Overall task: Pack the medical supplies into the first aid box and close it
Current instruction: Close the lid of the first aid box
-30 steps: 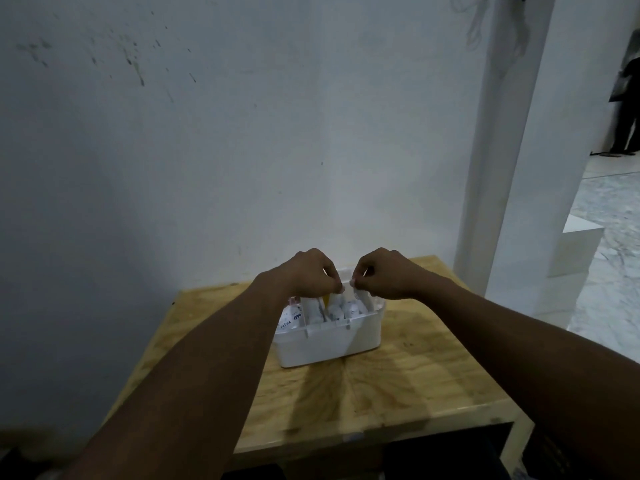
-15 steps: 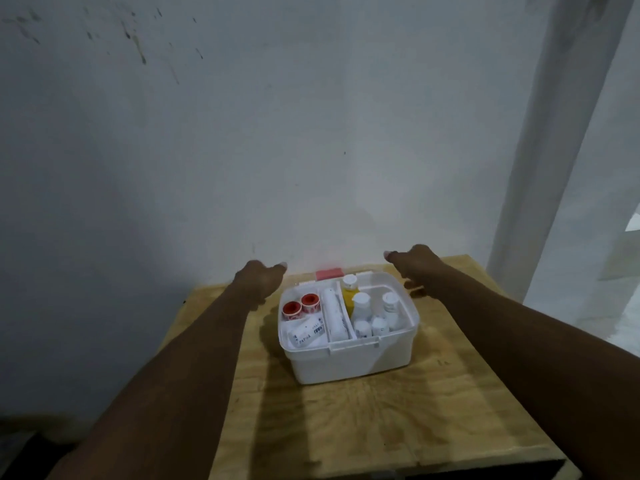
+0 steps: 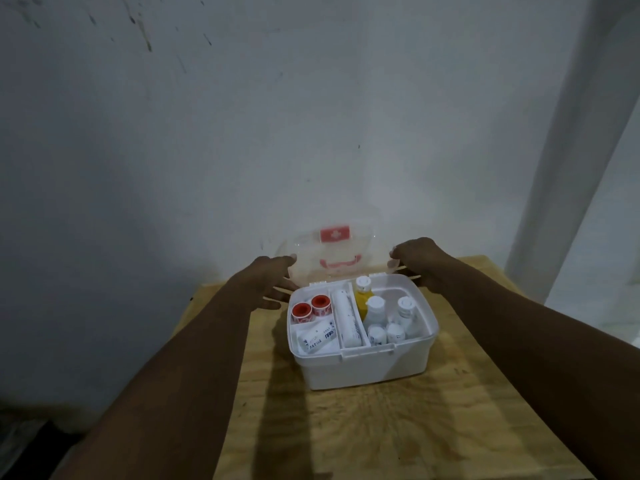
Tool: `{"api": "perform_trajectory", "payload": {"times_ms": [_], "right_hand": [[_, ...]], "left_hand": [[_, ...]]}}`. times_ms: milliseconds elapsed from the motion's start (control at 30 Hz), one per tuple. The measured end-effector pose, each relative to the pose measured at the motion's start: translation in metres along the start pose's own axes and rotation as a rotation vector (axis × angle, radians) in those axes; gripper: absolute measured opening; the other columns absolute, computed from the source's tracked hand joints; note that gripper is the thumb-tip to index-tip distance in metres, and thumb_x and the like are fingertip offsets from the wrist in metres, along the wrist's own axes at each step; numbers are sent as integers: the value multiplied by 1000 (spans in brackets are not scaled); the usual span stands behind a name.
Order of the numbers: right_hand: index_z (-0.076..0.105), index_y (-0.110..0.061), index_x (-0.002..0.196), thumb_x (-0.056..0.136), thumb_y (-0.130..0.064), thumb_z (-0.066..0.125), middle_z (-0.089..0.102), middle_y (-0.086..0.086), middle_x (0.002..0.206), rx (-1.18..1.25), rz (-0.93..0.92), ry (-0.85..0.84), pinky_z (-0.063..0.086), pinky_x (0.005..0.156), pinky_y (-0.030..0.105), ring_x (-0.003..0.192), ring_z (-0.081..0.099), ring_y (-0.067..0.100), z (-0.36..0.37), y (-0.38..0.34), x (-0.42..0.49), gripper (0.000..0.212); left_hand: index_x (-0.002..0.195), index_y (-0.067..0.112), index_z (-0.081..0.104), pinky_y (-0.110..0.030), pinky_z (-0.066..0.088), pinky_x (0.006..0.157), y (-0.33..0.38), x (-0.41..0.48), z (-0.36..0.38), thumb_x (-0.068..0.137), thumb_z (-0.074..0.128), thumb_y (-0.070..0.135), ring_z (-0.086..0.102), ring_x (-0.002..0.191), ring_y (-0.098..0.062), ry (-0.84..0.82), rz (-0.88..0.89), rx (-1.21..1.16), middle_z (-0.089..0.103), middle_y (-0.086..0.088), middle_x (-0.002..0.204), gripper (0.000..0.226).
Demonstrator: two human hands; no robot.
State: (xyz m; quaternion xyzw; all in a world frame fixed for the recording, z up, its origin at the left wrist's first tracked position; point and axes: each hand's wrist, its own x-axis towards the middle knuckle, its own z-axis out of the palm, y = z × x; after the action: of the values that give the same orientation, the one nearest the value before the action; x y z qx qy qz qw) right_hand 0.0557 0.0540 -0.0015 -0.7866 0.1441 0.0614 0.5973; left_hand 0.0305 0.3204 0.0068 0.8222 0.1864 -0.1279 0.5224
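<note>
White first aid box (image 3: 363,355) on the wooden counter (image 3: 398,427), supplies packed inside. Clear lid (image 3: 334,254), lying out of sight half a second ago, now stands raised — left hand (image 3: 273,282) and right hand (image 3: 417,259) gripping its side edges (lid blurred, hinge indistinct).

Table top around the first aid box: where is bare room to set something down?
Bare wood lies on the table in front of the first aid box, and right of it under the right forearm. Behind, it is crowded: the left hand and right hand hold the raised clear lid.
</note>
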Motion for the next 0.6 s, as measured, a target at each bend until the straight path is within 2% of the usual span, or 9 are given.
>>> {"api": "perform_trajectory", "payload": {"times_ms": [67,167,267,333,433,600], "right_hand": [[65,4,105,89,-5,57,68,18,96,31,-23,-5,51,62,34,72,62,28,-3,-6,-5,20],[66,4,105,83,-6,57,64,15,89,31,-68,-5,48,63,34,73,60,25,-10,-15,-17,26],[65,-4,97,80,-5,57,60,13,89,36,-106,-10,45,66,34,76,59,23,-19,-22,-32,19],[66,-4,99,81,-9,58,61,12,93,36,-118,-4,45,68,34,80,59,23,-24,-25,-42,20],[67,3,107,82,-12,58,67,13,103,10,-134,3,46,67,33,85,62,22,-34,-24,-56,31],[71,-3,102,83,-14,61,70,7,103,-14,-158,-20,46,70,34,88,64,23,-48,-13,-83,24]], "left_hand": [[114,8,60,-43,54,89,3,-4,-3,99,51,52,67,101,-32,1,25,-19,71,-12,110,47],[118,10,59,-44,52,91,7,-15,-8,100,49,45,65,102,-30,15,61,-46,67,-10,114,40],[106,15,59,-47,51,96,10,-29,-12,98,49,33,62,101,-29,20,87,-51,64,-7,111,22],[102,17,60,-47,52,97,12,-39,-14,95,51,30,61,103,-29,23,95,-48,63,-6,112,17],[105,16,61,-48,51,99,13,-55,-16,94,51,27,61,105,-31,37,101,-55,64,-7,113,19],[116,11,62,-50,51,101,6,-79,-17,93,53,22,61,111,-33,36,91,-14,66,-10,117,28]]}}
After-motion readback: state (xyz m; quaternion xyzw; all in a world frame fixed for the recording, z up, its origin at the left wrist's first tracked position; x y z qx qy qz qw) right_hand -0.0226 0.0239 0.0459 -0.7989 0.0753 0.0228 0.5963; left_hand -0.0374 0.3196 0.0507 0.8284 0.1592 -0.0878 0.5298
